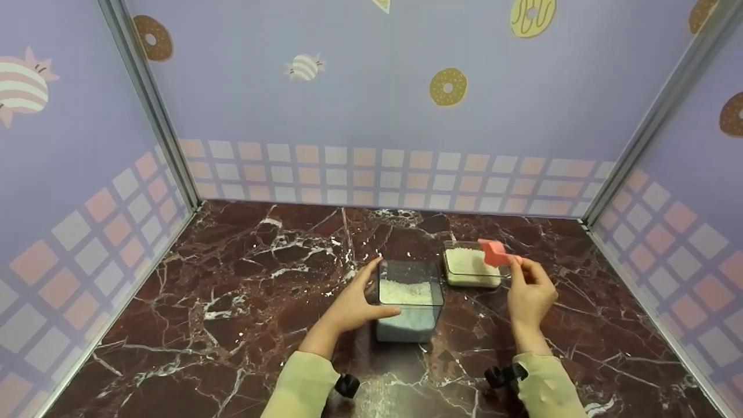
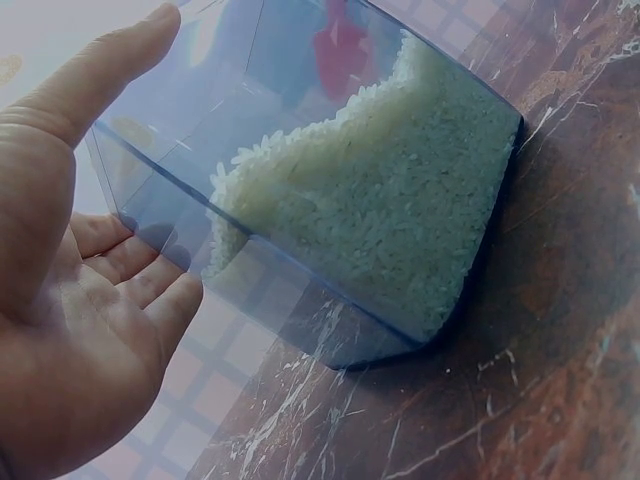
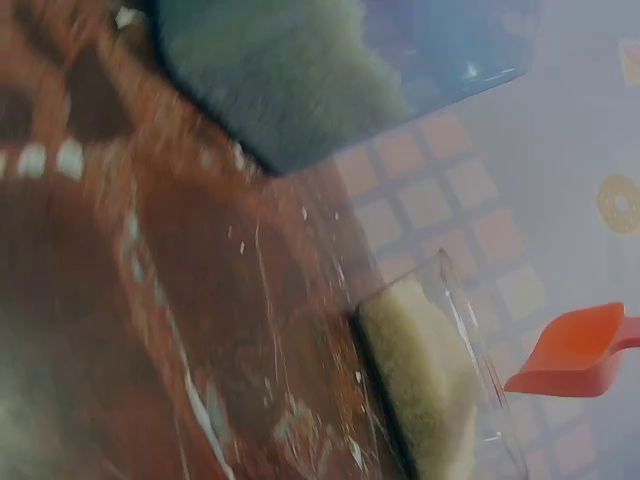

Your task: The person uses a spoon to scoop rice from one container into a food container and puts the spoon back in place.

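Note:
A tall clear container (image 1: pixel 408 320) partly filled with white rice (image 2: pixel 390 190) stands on the dark marbled tabletop. My left hand (image 1: pixel 358 302) holds it at its left corner, fingers along the left wall and thumb across the near side. My right hand (image 1: pixel 530 292) pinches the handle of a small red scoop (image 1: pixel 494 252). The scoop is above a low clear container (image 1: pixel 473 281) of pale grain, to the right of the tall one. No grain shows in the scoop (image 3: pixel 575 350) in the right wrist view, where the right hand is out of frame.
Patterned panels (image 1: pixel 371 116) enclose the tabletop (image 1: pixel 261 325) at the back and both sides. Metal posts (image 1: pixel 154 110) stand at the rear corners. White specks are scattered on the table left of the containers. Each wrist wears a black strap mount.

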The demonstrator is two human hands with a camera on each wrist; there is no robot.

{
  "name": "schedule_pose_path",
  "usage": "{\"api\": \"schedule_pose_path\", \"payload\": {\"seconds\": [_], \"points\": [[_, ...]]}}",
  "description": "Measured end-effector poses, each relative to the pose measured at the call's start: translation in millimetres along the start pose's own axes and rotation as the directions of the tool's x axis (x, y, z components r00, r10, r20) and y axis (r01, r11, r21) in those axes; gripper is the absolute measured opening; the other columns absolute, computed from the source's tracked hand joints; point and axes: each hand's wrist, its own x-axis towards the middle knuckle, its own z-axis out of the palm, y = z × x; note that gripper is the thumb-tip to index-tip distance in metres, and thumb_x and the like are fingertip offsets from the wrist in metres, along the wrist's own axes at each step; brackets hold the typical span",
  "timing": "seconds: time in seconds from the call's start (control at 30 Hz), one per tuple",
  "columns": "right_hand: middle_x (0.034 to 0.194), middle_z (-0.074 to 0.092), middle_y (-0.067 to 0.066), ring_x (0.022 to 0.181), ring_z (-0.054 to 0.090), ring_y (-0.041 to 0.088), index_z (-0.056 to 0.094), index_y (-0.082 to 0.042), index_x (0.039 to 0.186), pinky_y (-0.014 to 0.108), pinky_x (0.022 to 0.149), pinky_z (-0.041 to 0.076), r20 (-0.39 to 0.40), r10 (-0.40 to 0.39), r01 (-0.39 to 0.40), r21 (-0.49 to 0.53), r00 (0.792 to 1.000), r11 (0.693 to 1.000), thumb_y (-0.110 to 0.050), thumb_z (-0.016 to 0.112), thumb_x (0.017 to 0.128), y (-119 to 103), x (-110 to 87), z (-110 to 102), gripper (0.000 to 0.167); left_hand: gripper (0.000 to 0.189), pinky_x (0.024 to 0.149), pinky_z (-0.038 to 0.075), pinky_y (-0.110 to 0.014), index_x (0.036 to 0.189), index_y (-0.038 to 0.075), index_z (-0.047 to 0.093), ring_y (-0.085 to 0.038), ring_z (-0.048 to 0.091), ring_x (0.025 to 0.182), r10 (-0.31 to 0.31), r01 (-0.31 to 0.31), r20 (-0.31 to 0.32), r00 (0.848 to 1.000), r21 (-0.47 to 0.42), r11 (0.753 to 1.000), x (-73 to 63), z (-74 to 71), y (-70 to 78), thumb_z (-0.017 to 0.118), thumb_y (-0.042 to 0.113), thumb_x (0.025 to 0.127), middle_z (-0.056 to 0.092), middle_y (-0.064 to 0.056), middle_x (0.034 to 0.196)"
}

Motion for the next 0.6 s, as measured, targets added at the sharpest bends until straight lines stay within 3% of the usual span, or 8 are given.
{"api": "schedule_pose_path", "payload": {"seconds": [0.07,0.13,0.27,0.33,0.43,0.5,0.53,0.6], "points": [[0.064,0.067,0.009,0.054,0.047,-0.009,0.072,0.015,0.084,0.004,0.052,0.036,0.004,-0.065,0.065,-0.022,0.998,0.998,0.007,0.080,0.083,-6,-1.6,-1,0.010,0.115,0.127,0.028,-0.057,0.165,0.016,0.020,-0.042,0.040,0.150,0.000,0.000,-0.001,1.000,-0.001,1.000,-0.1,0.1,0.1,0.091,0.035,0.076,0.023,-0.017,0.170],[0.064,0.068,0.005,0.055,0.048,-0.009,0.072,0.015,0.085,0.004,0.053,0.037,0.001,-0.074,0.074,-0.004,0.997,0.997,0.009,0.079,0.083,-8,-0.7,-1,0.009,0.115,0.127,0.029,-0.056,0.165,0.016,0.021,-0.042,0.040,0.149,0.002,-0.002,-0.001,1.000,-0.004,1.000,0.1,0.2,0.0,0.091,0.035,0.076,0.023,-0.018,0.170],[0.065,0.065,-0.015,0.055,0.050,-0.005,0.074,0.008,0.080,0.008,0.050,0.040,-0.038,0.158,-0.151,0.147,0.987,0.977,0.002,0.079,0.086,0,10.4,-4,0.010,0.115,0.127,0.030,-0.056,0.165,0.016,0.020,-0.043,0.040,0.149,0.003,-0.003,0.001,1.000,-0.007,1.000,0.4,0.2,0.2,0.091,0.036,0.076,0.022,-0.018,0.170],[0.064,0.062,-0.017,0.051,0.049,-0.003,0.074,-0.001,0.076,0.010,0.046,0.040,-0.015,0.362,-0.344,0.274,0.932,0.898,-0.005,0.079,0.089,1,17.1,-7,0.014,0.115,0.127,0.030,-0.055,0.165,0.016,0.020,-0.043,0.040,0.149,0.005,-0.004,0.002,1.000,-0.011,1.000,0.6,0.1,0.1,0.091,0.036,0.076,0.022,-0.018,0.170],[0.063,0.059,-0.010,0.045,0.044,0.001,0.071,-0.015,0.071,0.012,0.041,0.037,0.104,0.615,-0.593,0.430,0.782,0.681,-0.016,0.078,0.092,-5,23.9,-13,0.022,0.115,0.126,0.029,-0.057,0.165,0.017,0.020,-0.043,0.039,0.149,-0.004,0.004,0.002,1.000,-0.006,1.000,0.8,0.1,-0.4,0.090,0.036,0.077,0.021,-0.017,0.171],[0.063,0.059,-0.009,0.044,0.041,0.001,0.068,-0.014,0.072,0.013,0.040,0.035,0.208,0.690,-0.687,0.479,0.693,0.546,-0.021,0.075,0.094,-11,25.9,-15,0.024,0.115,0.126,0.030,-0.058,0.166,0.018,0.020,-0.045,0.038,0.150,-0.015,0.015,0.004,1.000,-0.003,1.000,0.6,-0.1,-0.6,0.090,0.038,0.077,0.020,-0.016,0.171],[0.063,0.059,-0.009,0.044,0.040,0.001,0.068,-0.014,0.073,0.013,0.040,0.034,0.250,0.704,-0.715,0.484,0.665,0.504,-0.023,0.074,0.095,-15,25.8,-16,0.025,0.115,0.126,0.030,-0.059,0.166,0.019,0.020,-0.045,0.038,0.150,-0.021,0.021,0.006,1.000,0.000,1.000,0.4,-0.2,-0.7,0.090,0.039,0.077,0.018,-0.016,0.172],[0.063,0.063,-0.007,0.044,0.039,0.002,0.067,-0.012,0.073,0.013,0.041,0.033,0.313,0.694,-0.737,0.487,0.648,0.468,-0.024,0.071,0.098,-23,23.9,-14,0.027,0.115,0.125,0.031,-0.060,0.166,0.021,0.019,-0.047,0.037,0.150,-0.030,0.030,0.011,0.999,0.004,1.000,0.1,-0.4,-0.8,0.089,0.041,0.077,0.016,-0.016,0.172]]}}
